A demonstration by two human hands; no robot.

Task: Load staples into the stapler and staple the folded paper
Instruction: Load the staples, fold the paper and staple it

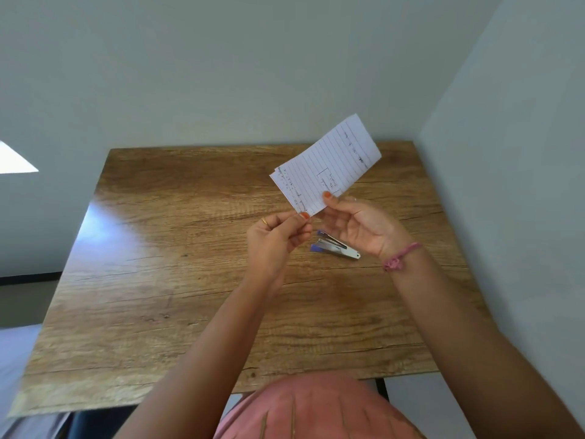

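We see the folded paper (329, 166) held up above the far right part of the wooden bench (177, 255). It is a white, blue-ruled sheet folded into a long narrow strip, with dark handwriting and a small drawn box on the face turned to us. Its long axis runs on a slant, from the near-left end by the hands up to the far-right corner, which stands out against the pale wall (253, 74). The ruled lines cross the strip the short way.

Our left hand (275, 239) pinches the near-left corner of the paper between thumb and curled fingers (304, 216); a gold ring (264, 221) sits on one of them. Our right hand (364, 226) holds the lower edge just beside it, thumb on the front face, the other fingers behind the sheet where we cannot tell how they lie. A pink cord bracelet (399, 257) circles the right wrist.

The stapler (334, 247) lies on the bench below and between the two hands, apart from both. It is small, metal with blue parts, and its top arm is swung up from the base. Its long axis runs left to right, the blue ends to the left and the hinge to the right
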